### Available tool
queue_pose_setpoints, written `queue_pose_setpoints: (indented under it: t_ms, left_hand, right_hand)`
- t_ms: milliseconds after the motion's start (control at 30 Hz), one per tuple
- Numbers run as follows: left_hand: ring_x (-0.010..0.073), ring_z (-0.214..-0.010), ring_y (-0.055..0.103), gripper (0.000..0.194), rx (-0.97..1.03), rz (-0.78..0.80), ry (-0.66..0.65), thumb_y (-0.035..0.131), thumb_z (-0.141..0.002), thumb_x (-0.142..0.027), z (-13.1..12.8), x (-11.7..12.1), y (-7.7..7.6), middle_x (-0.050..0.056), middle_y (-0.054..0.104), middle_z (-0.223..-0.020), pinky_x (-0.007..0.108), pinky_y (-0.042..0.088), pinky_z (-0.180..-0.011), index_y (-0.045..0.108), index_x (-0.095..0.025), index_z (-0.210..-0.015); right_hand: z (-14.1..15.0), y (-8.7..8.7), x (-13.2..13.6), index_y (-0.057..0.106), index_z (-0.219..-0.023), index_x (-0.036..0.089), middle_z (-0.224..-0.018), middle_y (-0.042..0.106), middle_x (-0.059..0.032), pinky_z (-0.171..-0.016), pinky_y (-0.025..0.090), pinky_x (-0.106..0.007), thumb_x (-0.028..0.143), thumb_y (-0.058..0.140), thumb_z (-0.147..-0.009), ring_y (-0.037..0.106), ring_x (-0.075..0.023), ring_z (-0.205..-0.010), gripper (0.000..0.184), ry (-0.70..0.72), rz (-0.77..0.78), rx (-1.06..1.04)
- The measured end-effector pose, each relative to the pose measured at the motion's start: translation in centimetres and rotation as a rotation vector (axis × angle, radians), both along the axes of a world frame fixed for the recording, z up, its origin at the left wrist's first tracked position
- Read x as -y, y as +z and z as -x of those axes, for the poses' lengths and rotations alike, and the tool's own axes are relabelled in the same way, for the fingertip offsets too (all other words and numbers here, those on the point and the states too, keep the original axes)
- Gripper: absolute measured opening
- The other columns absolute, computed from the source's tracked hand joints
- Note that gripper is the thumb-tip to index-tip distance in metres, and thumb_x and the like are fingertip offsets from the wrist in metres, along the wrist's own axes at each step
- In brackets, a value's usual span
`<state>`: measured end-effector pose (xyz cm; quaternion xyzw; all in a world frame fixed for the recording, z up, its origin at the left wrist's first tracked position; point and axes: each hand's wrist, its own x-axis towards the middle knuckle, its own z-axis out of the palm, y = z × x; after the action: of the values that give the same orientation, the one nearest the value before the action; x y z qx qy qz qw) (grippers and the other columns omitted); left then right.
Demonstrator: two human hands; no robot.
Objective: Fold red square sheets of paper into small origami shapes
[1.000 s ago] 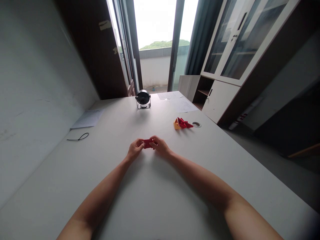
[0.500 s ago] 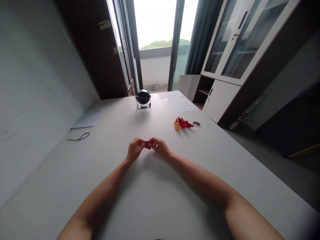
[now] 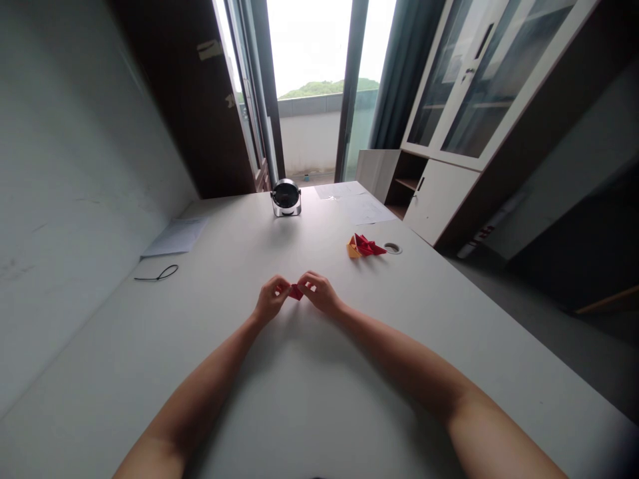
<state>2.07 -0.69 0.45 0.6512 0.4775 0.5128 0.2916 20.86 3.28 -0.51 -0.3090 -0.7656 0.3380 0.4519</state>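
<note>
Pinching: left hand (image 3: 270, 299) and right hand (image 3: 319, 293) close together, both clamped on the red piece (image 3: 296, 293) (shape too small to tell).
Tabletop (image 3: 319, 392): red piece nearer than, and left of, the red-and-orange bundle (image 3: 367, 247).

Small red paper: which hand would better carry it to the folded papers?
Probably the right hand: it and the left hand both hold the red paper, but the folded papers lie nearer the right.

Red piece (image 3: 296, 293), ends hidden by the fingers (image 3: 282, 295), folds too small for certainty
</note>
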Motion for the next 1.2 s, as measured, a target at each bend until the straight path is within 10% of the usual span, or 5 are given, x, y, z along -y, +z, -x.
queue_pose_setpoints:
  t_ms: [733, 1000, 1200]
  left_hand:
    - [0.012, -0.065, 0.053, 0.019, 0.358, 0.088, 0.14, 0.057, -0.091, -0.038, 1.3, -2.0, -2.5, 0.0, 0.056, -0.077, 0.025, 0.045, -0.063, 0.052, -0.019, -0.092]
    - [0.0122, -0.069, 0.058, 0.026, 0.555, 0.138, 0.137, 0.058, -0.09, -0.044, 1.7, -2.6, -3.0, 0.0, 0.057, -0.082, 0.029, 0.05, -0.07, 0.048, -0.021, -0.095]
    - [0.0132, -0.065, 0.055, 0.017, 0.274, 0.06, 0.168, 0.053, -0.093, -0.038, 1.4, -2.0, -2.6, -0.001, 0.055, -0.076, 0.027, 0.046, -0.066, 0.05, -0.021, -0.093]
  right_hand:
    - [-0.1, -1.2, -1.2, 0.059, -0.077, 0.018, -0.073, 0.061, 0.0006, -0.062, 0.043, -0.024, 0.018, 0.051, -0.076, 0.053, -0.0124, -0.063, 0.009, -0.143, 0.165, -0.037]
    - [-0.8, -0.2, -0.7, 0.057, -0.075, 0.02, -0.079, 0.06, 0.0007, -0.063, 0.04, -0.023, 0.017, 0.053, -0.076, 0.051, -0.0125, -0.065, 0.006, -0.199, 0.005, 0.274]
    - [-0.3, 0.1, 0.1, 0.063, -0.106, 0.023, -0.099, 0.067, -0.005, -0.077, 0.044, -0.027, 0.019, 0.058, -0.079, 0.059, -0.02, -0.09, 0.027, -0.277, -0.156, 0.528]
